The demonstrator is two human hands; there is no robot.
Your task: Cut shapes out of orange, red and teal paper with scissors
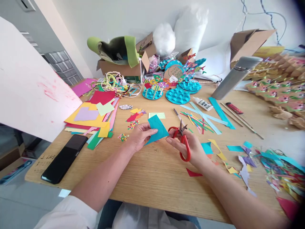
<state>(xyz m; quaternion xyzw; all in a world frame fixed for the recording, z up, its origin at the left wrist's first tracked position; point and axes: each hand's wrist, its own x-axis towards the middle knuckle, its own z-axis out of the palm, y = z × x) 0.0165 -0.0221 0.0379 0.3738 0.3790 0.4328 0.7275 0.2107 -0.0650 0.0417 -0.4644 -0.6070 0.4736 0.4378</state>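
Between the thumb and fingers of my left hand (142, 135) is a piece of blue paper (157, 128), held above the table near its middle. Faint lines show on the paper. My right hand (190, 144) grips red-handled scissors (185, 144), their dark blades pointing up and slightly parted. The blades are just right of the paper and apart from it. Beyond the paper lies a pale green slip (160, 115). Small cut shapes in red and yellow (133, 117) and tiny colourful dots (123, 137) lie left of the paper, near my left hand.
A stack of coloured paper (83, 119) and a black phone (64, 159) lie left. Blue scalloped discs (177, 96) stand behind. To the right are a glue bottle (203, 103), a grey flask (234, 78), paper strips (206, 117) and a heap of scraps (283, 171).
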